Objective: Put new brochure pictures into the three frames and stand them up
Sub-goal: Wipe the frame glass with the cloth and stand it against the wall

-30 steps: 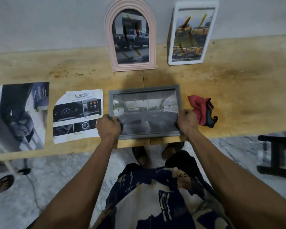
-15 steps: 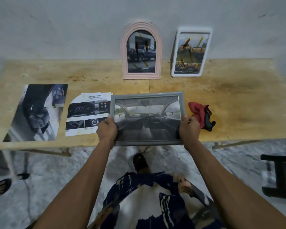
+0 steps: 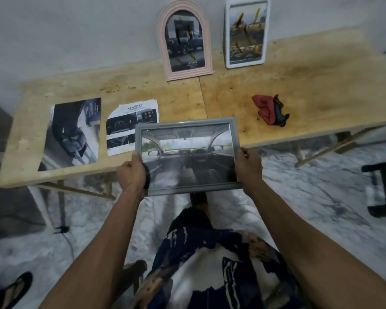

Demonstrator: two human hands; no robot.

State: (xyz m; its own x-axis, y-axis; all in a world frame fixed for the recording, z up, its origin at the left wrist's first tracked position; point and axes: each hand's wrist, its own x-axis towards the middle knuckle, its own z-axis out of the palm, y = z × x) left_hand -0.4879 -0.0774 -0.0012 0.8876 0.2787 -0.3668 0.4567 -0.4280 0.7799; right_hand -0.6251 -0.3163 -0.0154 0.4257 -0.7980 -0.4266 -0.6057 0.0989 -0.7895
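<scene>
1. We grip the grey frame [image 3: 187,155] by its short edges, left hand [image 3: 132,172] and right hand [image 3: 247,166] both curled round it, lifted clear in front of the table [image 3: 321,85].
2. Risk, as we judge it: the smooth glazed front could slip, or its stand fold, when set down.
3. At the table's back, the arched pink frame [image 3: 185,41] and rounded white frame [image 3: 245,32] lean on the wall; glossy, curling brochure sheets [image 3: 129,126] lie left of the grey frame.

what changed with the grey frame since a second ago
The grey frame, which lay flat on the table, has been lifted off toward the person, still gripped by the left hand and right hand. The pink arched frame, white frame, brochure pages and red cloth stayed put.
</scene>
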